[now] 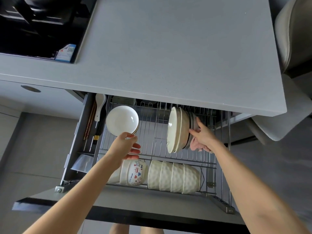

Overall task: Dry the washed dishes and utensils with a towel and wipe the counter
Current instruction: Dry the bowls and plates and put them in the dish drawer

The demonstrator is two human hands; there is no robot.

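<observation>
The person is leaning over an open drawer (135, 200) below the tabletop (168, 48), where a wire rack (152, 125) is carrying the dishes. The left grip (125, 146) is pinching the lower rim of a small white plate (122, 119), thumb on top and fingers underneath, near the rack's back left corner. The right grip (203, 134) is clutching a pink towel (196, 146) bunched under the palm while its forefinger and thumb are resting on the plate stack (179, 129) standing on edge toward the back right corner.

The glazed plate is probably handling as stiff, fairly light, slick and breakable, so it is asking for a firm hold on the rim, with the soft towel cushioning the face. The stacked plates are likely heavier and are best steadied by their edges.

Along the rack's front edge, ribbed bowls (173, 176) are lying on their sides beside a printed bowl (136, 172) whose lettering is reading roughly "CUTE BEAR". A sticker (65, 53) with a QR code is sitting on the black hob at the tabletop's left edge; its small print is too fine to read.
</observation>
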